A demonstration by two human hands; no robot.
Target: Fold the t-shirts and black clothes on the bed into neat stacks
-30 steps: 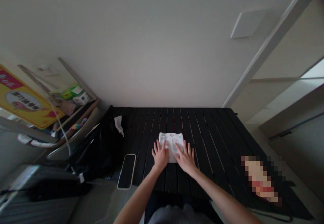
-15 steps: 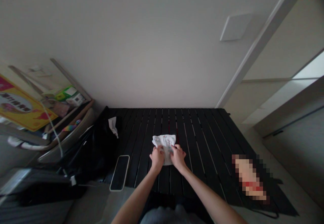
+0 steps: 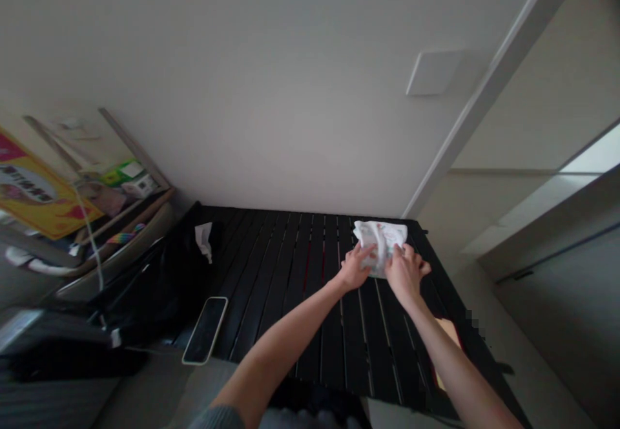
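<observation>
A white folded cloth (image 3: 380,232) with small faint coloured prints is at the far right part of the black slatted table (image 3: 271,287). A narrower pale fold or strip runs down its middle. My left hand (image 3: 357,266) grips its near left edge, fingertips resting over the fabric. On the near right edge, my right hand (image 3: 405,271) has its fingers closed on the cloth too. My fingers cover part of the near edge. Whether the underside touches the slats is hard to make out.
A phone (image 3: 206,331) lies at the table's near left edge. Further left are a black bag (image 3: 165,280) with a white paper (image 3: 204,241) and a cart (image 3: 145,206) of small items. Under my right forearm is a tan, red-edged object (image 3: 448,332). A wall (image 3: 290,106) stands behind.
Both hands have carried the folded cloth from the middle of the table to the far right, away from me. The view has turned slightly, and my right forearm now crosses the tan object.
</observation>
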